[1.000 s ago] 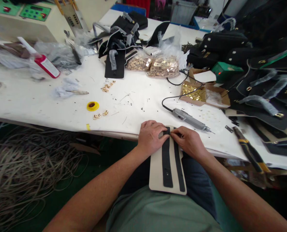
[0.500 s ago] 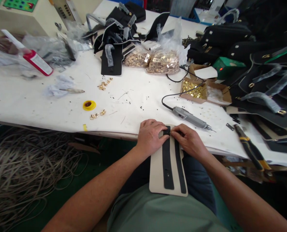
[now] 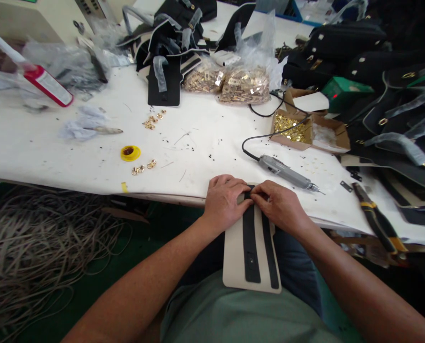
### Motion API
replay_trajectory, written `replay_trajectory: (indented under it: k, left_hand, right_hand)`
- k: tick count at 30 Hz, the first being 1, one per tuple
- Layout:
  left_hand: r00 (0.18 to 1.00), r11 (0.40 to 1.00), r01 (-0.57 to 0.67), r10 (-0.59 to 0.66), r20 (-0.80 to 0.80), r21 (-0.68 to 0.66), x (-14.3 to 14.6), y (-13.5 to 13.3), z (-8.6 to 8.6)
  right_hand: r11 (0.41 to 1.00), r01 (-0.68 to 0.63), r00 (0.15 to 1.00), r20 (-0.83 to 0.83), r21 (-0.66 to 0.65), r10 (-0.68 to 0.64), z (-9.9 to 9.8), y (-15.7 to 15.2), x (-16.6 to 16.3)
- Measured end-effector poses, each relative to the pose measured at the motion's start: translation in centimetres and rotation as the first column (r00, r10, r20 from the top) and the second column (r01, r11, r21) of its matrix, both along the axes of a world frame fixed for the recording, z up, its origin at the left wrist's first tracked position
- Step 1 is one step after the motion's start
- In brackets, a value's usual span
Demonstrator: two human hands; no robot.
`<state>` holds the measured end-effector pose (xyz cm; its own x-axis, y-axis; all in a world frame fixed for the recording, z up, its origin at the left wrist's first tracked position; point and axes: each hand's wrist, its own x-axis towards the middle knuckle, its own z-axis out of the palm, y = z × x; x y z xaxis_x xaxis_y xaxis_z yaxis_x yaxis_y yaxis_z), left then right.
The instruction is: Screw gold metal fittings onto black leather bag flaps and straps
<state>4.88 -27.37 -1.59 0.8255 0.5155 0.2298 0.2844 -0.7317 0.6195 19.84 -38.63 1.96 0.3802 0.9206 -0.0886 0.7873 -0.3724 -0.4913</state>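
A flat beige panel (image 3: pixel 234 259) with two black strips rests on my lap, its far end leaning at the table edge. The wider black strip (image 3: pixel 250 243) has a small hole or stud near its lower end. My left hand (image 3: pixel 225 200) grips the panel's far left edge, thumb pressed on top near the strip's upper end. My right hand (image 3: pixel 278 202) is closed in a pinch at that same upper end, close to the left thumb. Whatever lies between the right fingertips is too small and hidden to make out.
Beyond my hands lies a grey electric screwdriver (image 3: pixel 286 172) with its cable. Pliers (image 3: pixel 379 219) overhang the edge at right. Cardboard boxes (image 3: pixel 291 143) hold brass pieces. A yellow ring (image 3: pixel 136 153), gold fittings (image 3: pixel 151 164) and a red bottle (image 3: pixel 48 85) are leftward.
My right fingertips have shifted slightly left over the strip's upper end, closer to the left thumb. The left hand keeps its grip. The camera view has tilted a little.
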Motion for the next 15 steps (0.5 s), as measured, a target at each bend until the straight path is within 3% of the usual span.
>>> replay_trajectory:
  k: [6,15]
  left_hand:
    - [1.000,1.000,-0.001,0.001,-0.004,-0.007,0.0,0.0,-0.1]
    - [1.000,1.000,0.004,-0.004,-0.014,-0.025,0.0,0.2,0.0]
  right_hand:
    - [0.992,0.091,0.983,-0.152,-0.083,-0.103,0.0,0.7,0.5]
    - [0.975,0.105,0.904,-0.390,-0.196,-0.176,0.3,2.2,2.1]
